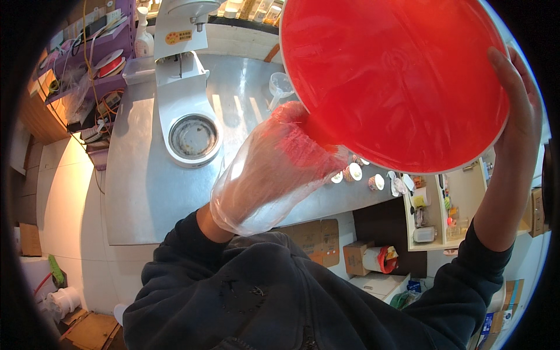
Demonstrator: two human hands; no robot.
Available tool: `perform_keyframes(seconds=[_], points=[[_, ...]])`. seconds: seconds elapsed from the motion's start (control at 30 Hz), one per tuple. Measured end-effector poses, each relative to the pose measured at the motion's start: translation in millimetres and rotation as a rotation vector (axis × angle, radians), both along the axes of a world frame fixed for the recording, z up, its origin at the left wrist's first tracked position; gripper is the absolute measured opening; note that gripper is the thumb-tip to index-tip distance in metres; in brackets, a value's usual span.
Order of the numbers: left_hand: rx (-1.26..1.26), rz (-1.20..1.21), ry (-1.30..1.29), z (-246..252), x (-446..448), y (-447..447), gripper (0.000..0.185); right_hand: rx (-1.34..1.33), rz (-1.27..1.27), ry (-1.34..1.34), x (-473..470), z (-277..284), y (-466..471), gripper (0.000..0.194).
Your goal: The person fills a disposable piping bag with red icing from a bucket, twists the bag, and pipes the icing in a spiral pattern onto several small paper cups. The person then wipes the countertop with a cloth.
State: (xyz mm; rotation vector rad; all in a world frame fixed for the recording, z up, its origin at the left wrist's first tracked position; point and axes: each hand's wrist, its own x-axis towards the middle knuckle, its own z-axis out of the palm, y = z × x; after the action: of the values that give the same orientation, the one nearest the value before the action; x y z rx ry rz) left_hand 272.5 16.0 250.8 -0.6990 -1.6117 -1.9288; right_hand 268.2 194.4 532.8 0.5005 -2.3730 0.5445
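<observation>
A large round red basin (393, 83) with a glossy inner face and a pale rim is tilted up at the upper right. My right hand (520, 96) grips its right rim, thumb over the inner side and fingers behind. My left hand (280, 153) wears a loose clear plastic glove, smeared pinkish red over its front part. It meets the basin's lower left edge. Its fingertips merge with the red surface, so their grip is unclear. Below both hands lies a steel-topped table (245, 197).
A white stand mixer (188, 105) without a bowl stands left of my gloved hand. Beyond is a clear measuring cup (281, 85). Several small paper cups (352, 172) sit under the basin's lower edge. Purple shelving (109, 43) flanks the table at left; an open shelf unit (463, 197) is at right.
</observation>
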Motion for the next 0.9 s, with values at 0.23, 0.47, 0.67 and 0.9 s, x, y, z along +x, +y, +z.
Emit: perform_keyframes(seconds=[0.23,0.47,0.67,0.9], points=[[-0.009,0.091,-0.004,-1,-6,5,0.062,0.051,0.055,-0.071,6,6,0,0.058],[-0.007,0.104,0.021,0,-5,4,0.062,0.082,0.086,-0.117,4,1,1,0.052],[0.193,-0.071,-0.184,3,-7,7,0.059,0.134,0.104,-0.127,4,0,-4,0.053],[-0.136,0.083,-0.01,14,2,-5,0.046,0.105,0.07,-0.077,11,-4,-9,0.058]])
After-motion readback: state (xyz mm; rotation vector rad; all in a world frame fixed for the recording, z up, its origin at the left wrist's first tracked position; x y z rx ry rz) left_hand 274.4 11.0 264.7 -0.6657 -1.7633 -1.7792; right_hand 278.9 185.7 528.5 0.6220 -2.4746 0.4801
